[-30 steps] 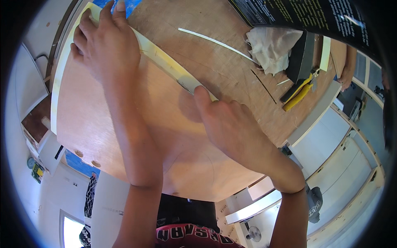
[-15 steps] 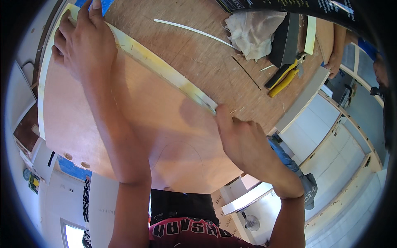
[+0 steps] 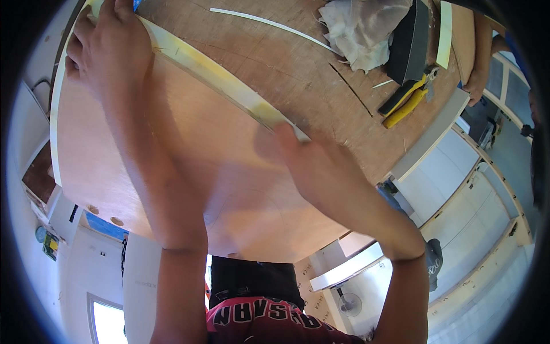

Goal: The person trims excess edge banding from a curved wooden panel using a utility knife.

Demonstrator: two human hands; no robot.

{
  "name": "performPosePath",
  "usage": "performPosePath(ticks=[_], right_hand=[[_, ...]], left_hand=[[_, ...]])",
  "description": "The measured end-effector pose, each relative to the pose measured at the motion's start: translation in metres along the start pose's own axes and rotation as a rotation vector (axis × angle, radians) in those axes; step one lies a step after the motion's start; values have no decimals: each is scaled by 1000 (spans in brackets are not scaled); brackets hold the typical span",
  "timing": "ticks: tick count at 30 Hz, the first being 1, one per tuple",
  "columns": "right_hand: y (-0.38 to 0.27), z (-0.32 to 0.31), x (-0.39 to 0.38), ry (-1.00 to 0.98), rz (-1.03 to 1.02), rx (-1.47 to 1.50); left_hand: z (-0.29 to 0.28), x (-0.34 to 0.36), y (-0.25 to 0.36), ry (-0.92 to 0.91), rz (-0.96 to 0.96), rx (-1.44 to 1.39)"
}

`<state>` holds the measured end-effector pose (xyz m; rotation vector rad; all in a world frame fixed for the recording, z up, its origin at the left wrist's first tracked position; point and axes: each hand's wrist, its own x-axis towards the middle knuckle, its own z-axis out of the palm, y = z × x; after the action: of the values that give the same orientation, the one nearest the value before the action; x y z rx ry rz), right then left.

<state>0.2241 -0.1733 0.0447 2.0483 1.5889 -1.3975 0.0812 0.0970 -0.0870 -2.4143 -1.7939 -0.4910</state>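
Note:
A reddish plywood panel (image 3: pixel 189 178) lies flat on a wooden workbench (image 3: pixel 298 63). Along its far edge runs a pale yellowish edge strip (image 3: pixel 217 77). My left hand (image 3: pixel 109 49) presses flat on the panel's far left corner, fingers over the strip's upper end. My right hand (image 3: pixel 321 172) lies on the panel at the strip's lower right end, its thumb tip touching the strip; the hand is blurred. Neither hand grips a loose object.
On the bench behind lie a thin white strip (image 3: pixel 269 24), a crumpled grey cloth (image 3: pixel 364 31), a dark block (image 3: pixel 409 43) and yellow-handled pliers (image 3: pixel 407 97). Another person's hand (image 3: pixel 475 86) rests at the bench's right edge. White panels (image 3: pixel 452 166) stand below right.
My right hand has slid along the strip toward its lower right end. My left hand has stayed on the far left corner.

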Motion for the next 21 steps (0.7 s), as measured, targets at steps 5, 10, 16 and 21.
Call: performPosePath(ticks=[5, 10, 16, 21], right_hand=[[21, 37, -53, 10, 75, -109], [15, 30, -66, 77, 106, -100], [18, 31, -38, 176, 20, -22], [13, 27, -29, 134, 13, -30]], left_hand=[[-4, 3, -6, -14, -24, -3], [5, 1, -1, -54, -36, -12], [5, 6, -4, -67, -45, 22], [20, 12, -17, -38, -27, 60]])
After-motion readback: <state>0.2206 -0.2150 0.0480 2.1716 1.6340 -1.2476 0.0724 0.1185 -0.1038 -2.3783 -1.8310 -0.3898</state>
